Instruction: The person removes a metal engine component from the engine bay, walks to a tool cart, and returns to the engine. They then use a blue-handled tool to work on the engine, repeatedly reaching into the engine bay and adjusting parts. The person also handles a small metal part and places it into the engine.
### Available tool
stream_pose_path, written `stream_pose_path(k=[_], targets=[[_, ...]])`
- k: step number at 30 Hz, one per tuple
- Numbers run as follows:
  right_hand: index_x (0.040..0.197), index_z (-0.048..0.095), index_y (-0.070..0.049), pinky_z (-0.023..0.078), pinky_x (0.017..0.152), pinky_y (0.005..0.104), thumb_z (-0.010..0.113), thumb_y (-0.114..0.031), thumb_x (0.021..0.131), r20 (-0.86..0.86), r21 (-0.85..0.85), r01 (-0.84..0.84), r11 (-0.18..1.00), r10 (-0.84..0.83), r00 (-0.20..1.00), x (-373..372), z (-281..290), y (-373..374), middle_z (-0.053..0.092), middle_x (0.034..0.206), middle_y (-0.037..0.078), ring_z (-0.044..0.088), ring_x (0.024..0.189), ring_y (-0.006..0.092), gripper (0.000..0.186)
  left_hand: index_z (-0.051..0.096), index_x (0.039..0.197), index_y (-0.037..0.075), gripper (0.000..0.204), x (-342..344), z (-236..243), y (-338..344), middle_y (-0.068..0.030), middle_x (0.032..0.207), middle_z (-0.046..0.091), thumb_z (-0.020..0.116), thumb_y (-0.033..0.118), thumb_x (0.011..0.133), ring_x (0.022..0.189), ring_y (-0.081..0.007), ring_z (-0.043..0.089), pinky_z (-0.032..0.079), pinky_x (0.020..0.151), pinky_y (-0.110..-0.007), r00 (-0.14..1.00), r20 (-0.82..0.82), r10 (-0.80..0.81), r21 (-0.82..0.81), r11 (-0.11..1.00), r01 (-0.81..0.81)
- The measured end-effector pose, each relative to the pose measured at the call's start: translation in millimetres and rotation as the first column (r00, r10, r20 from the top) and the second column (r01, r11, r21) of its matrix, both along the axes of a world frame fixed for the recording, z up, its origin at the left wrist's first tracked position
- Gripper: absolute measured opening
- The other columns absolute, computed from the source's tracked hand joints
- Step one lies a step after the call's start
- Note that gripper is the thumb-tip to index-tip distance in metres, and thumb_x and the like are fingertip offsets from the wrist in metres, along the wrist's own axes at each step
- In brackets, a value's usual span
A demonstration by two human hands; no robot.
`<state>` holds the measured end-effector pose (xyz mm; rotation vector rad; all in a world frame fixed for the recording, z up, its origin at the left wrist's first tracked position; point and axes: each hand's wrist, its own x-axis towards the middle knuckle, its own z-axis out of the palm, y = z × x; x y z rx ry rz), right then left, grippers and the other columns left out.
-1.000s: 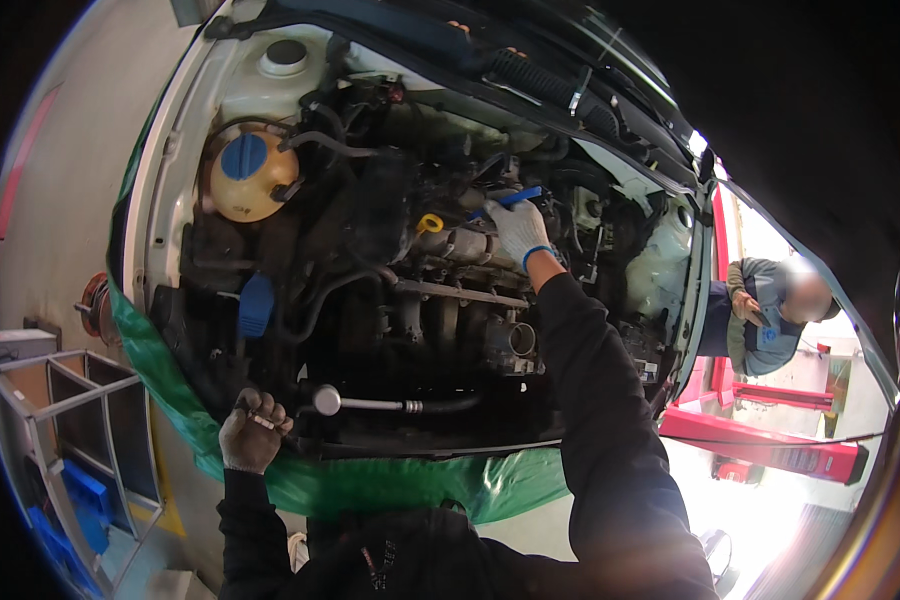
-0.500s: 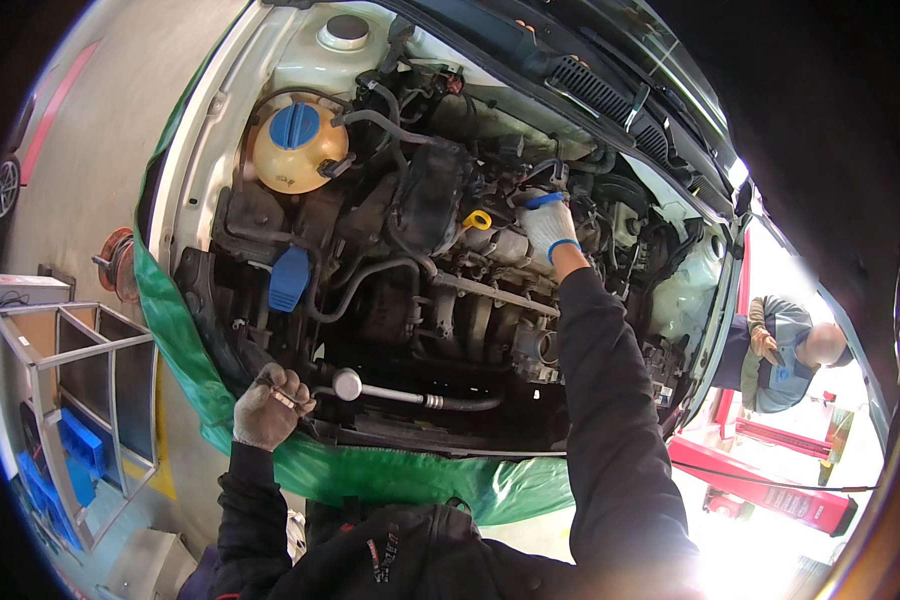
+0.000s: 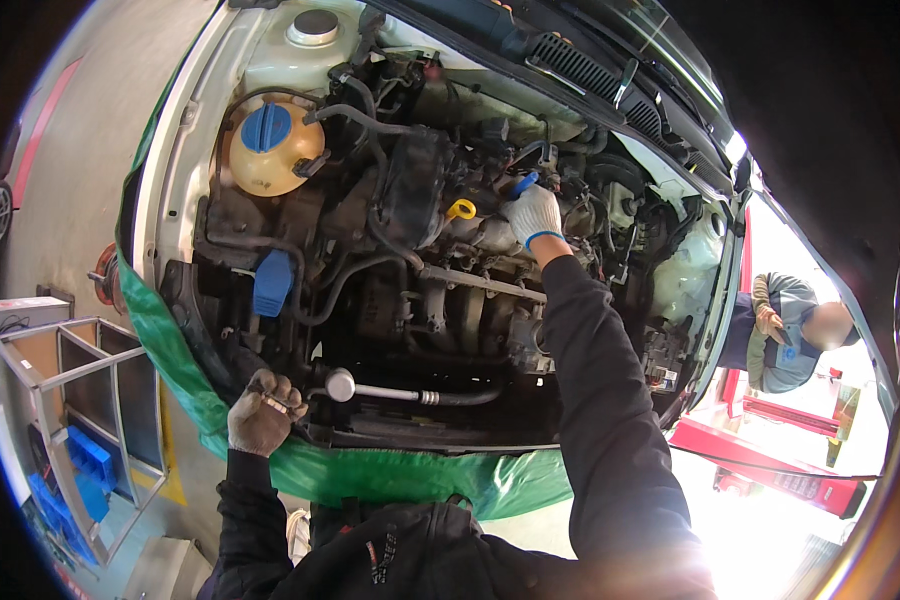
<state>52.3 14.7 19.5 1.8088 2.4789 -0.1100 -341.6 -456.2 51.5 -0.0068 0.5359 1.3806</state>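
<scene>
Over the open engine bay, my right hand (image 3: 535, 214), in a white knit glove with a blue cuff, is closed at the top of the engine (image 3: 490, 235). A slim blue piece (image 3: 525, 184), like a handle, sticks out past its fingers; its far end is hidden. Just left of that hand sits the yellow dipstick ring (image 3: 461, 209). My left hand (image 3: 263, 415), in a greyish soiled glove, is at the bay's front left edge. Its fingers are curled around something small and pale that I cannot make out. Beside it lies a metal pipe with a round silver end (image 3: 341, 385).
A round coolant tank (image 3: 275, 170) with a blue cap stands at the far left; a blue flap cap (image 3: 273, 282) is nearer. Green sheeting (image 3: 370, 478) covers the front edge. A metal frame cart (image 3: 110, 360) stands left. Another person (image 3: 790, 330) stands at right near a red lift arm (image 3: 760, 465).
The blue piece at my right hand has tipped from nearly level to slanting. The whole view has shifted slightly. My left hand remains at the front edge with its fingers curled.
</scene>
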Motion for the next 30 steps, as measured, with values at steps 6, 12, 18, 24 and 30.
stream_pose_path(k=[6,12,18,24,30], targets=[[0.105,0.077,-0.006,0.061,0.085,0.0512,0.072,-0.023,0.096,-0.174,-0.012,0.020,1.000,-0.022,0.985,4,-3,2,0.080,0.100,0.023,0.076,0.100,0.0437,0.020,0.060,0.110,0.014,0.034,2,7,3,-0.0027,0.108,0.061,0.084,0.034,0.095,0.110,-0.0255,0.063,0.050,0.092,-0.044,1.000,-0.027,-0.015,-0.038,0.999,0.014],[0.124,0.077,-0.011,0.061,0.089,0.0509,0.066,-0.015,0.099,-0.155,0.045,-0.182,0.982,0.187,0.970,4,-19,11,0.080,0.108,0.022,0.076,0.105,0.0449,0.027,0.061,0.107,0.014,0.034,2,10,3,-0.0024,0.106,0.060,0.085,0.035,0.094,0.108,-0.0261,0.065,0.049,0.088,-0.044,0.998,-0.063,-0.016,-0.082,0.997,0.011],[0.115,0.078,-0.011,0.061,0.085,0.0531,0.065,-0.015,0.097,-0.082,0.025,-0.182,0.983,0.184,0.980,-2,-15,16,0.079,0.101,0.023,0.076,0.100,0.0446,0.022,0.066,0.112,0.010,0.032,-1,-1,0,-0.0086,0.115,0.069,0.084,0.030,0.096,0.117,-0.0330,0.071,0.059,0.102,-0.053,0.999,0.041,-0.003,-0.026,1.000,0.004],[0.110,0.080,-0.009,0.061,0.089,0.0542,0.067,-0.021,0.097,0.022,-0.037,-0.129,0.991,0.130,0.991,-12,10,9,0.080,0.101,0.023,0.076,0.102,0.0453,0.022,0.064,0.110,0.008,0.032,0,0,1,-0.0091,0.114,0.069,0.084,0.029,0.094,0.117,-0.0341,0.071,0.059,0.103,-0.053,0.999,0.047,0.014,-0.022,1.000,-0.013],[0.121,0.083,-0.002,0.059,0.093,0.0427,0.078,-0.050,0.098,-0.601,-0.323,0.334,0.886,-0.464,0.651,-12,68,2,0.082,0.102,0.017,0.078,0.098,0.0311,0.053,0.063,0.111,0.009,0.030,-2,0,0,-0.0090,0.113,0.068,0.080,0.028,0.095,0.116,-0.0329,0.072,0.060,0.105,-0.050,0.998,0.055,-0.008,0.032,0.999,0.006]])
